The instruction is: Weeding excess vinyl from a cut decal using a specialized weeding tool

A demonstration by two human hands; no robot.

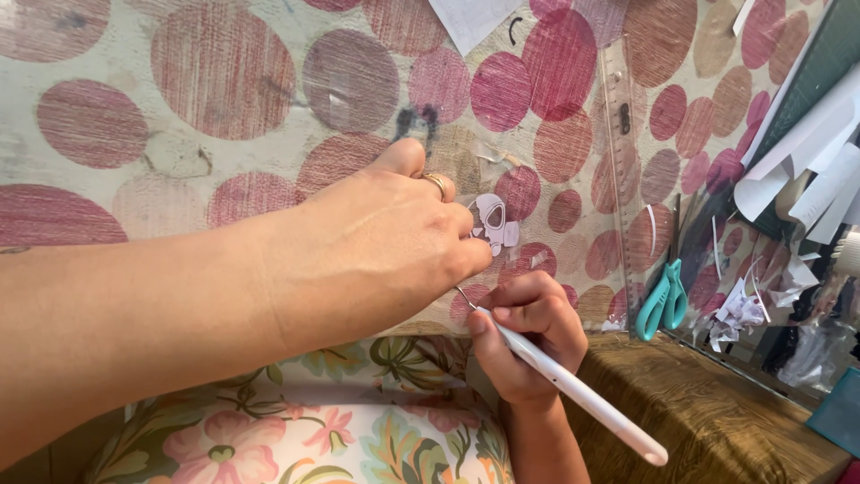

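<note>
A small white cutout (491, 222) with dark lines lies flat on the spotted tabletop (179, 134), partly hidden. A thin white tool (573, 387) with a bent metal tip slants just below it, tip pointing up.

Bright, even daylight; sharp focus

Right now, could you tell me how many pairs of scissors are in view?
1: the teal-handled scissors lie on the spotted tablecloth, right of the right hand. The paper scraps might hide others.
</note>
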